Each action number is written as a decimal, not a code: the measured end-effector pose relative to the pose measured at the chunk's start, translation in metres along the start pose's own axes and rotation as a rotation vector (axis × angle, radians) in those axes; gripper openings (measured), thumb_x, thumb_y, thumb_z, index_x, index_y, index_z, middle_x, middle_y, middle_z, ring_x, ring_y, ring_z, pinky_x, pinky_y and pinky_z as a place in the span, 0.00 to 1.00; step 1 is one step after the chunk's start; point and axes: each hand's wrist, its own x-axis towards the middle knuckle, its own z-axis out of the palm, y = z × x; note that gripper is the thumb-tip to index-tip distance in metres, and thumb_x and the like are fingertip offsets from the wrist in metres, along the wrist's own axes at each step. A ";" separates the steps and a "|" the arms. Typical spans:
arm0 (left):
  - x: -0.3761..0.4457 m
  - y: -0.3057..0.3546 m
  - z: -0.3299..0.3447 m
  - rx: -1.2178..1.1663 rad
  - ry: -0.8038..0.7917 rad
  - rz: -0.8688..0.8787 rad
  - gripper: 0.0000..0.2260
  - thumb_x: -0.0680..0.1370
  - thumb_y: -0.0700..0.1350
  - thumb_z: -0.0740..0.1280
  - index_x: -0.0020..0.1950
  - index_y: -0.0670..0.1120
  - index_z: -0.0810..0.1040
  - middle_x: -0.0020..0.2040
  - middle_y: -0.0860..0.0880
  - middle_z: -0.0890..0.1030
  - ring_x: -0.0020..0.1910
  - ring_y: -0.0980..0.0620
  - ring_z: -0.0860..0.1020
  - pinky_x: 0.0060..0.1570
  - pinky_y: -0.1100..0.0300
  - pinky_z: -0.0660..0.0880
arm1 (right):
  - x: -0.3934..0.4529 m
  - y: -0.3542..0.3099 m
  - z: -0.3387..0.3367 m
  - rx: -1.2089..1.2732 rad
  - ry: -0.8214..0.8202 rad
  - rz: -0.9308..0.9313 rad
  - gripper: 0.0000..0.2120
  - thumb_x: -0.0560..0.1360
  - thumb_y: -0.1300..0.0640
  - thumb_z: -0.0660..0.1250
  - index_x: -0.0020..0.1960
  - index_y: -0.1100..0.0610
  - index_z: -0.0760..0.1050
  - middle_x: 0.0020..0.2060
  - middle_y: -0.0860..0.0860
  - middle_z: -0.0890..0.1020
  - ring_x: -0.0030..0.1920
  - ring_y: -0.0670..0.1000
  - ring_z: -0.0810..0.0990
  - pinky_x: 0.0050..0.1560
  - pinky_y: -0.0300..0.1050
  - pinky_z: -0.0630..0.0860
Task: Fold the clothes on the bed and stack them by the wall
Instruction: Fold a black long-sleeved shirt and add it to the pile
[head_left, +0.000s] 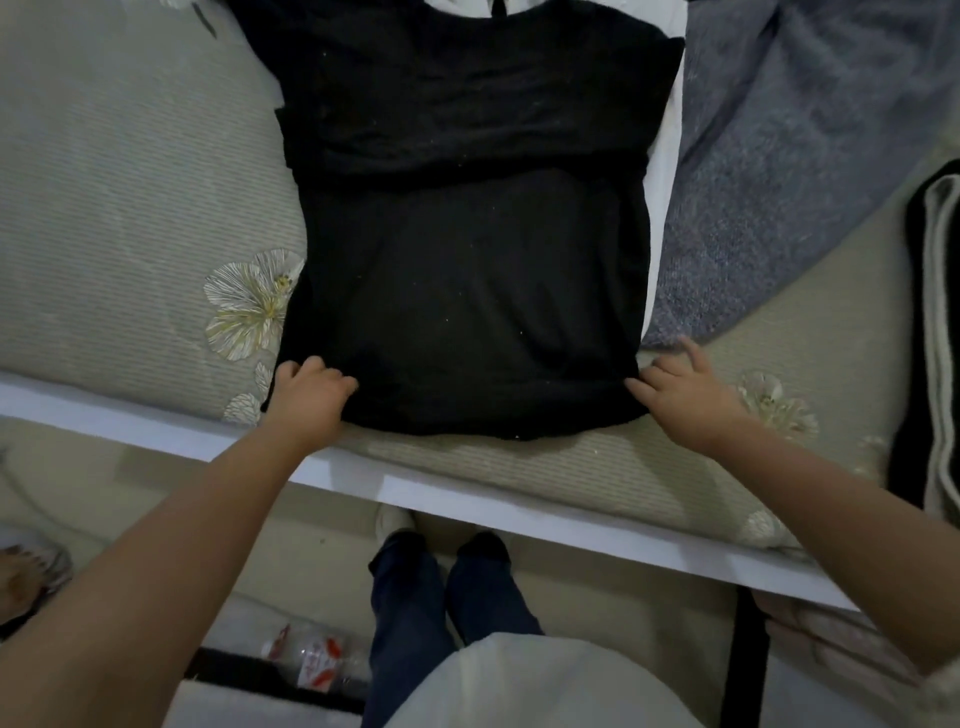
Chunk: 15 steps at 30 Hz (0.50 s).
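Left hand (306, 400) has its fingers curled over the bottom left corner of the black shirt (467, 291), pinching the hem right there, and the right hand (680, 400) is doing pretty much the same at the bottom right corner, fingers bent onto the edge with the index finger sticking up a bit. So both corners of the hem are held, near the front edge of the bed (130, 208). That shirt is spread flat, neck end pointing away, with a fold line running across its middle. It's lying partly on a white garment (662, 171) that peeks out along its right side. To the right of that there's a grey-blue blanket (805, 145) bunched up, and at the far right edge a folded black and pale piece (935, 338). Bedcover is a pale striped one with flower prints. Down on the floor by the feet there's a plastic bottle (317, 657).
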 end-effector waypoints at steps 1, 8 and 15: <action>-0.002 -0.001 -0.001 0.028 0.014 0.038 0.14 0.74 0.47 0.64 0.59 0.51 0.74 0.52 0.53 0.77 0.58 0.50 0.67 0.55 0.57 0.59 | -0.001 -0.006 -0.001 0.013 0.118 -0.037 0.21 0.58 0.68 0.75 0.52 0.62 0.80 0.41 0.57 0.82 0.47 0.57 0.81 0.59 0.69 0.67; -0.050 -0.006 -0.014 -0.002 0.151 0.243 0.22 0.64 0.55 0.76 0.42 0.39 0.76 0.30 0.42 0.78 0.35 0.44 0.76 0.43 0.54 0.69 | -0.023 -0.024 0.002 0.217 0.294 -0.088 0.20 0.43 0.74 0.79 0.34 0.67 0.81 0.34 0.61 0.84 0.35 0.62 0.84 0.32 0.55 0.79; -0.113 -0.024 0.008 0.007 0.338 0.300 0.18 0.49 0.33 0.81 0.35 0.38 0.81 0.21 0.42 0.75 0.21 0.44 0.75 0.28 0.52 0.74 | -0.084 -0.066 0.011 0.188 0.097 -0.244 0.24 0.45 0.73 0.80 0.41 0.70 0.80 0.40 0.64 0.84 0.42 0.62 0.84 0.37 0.53 0.81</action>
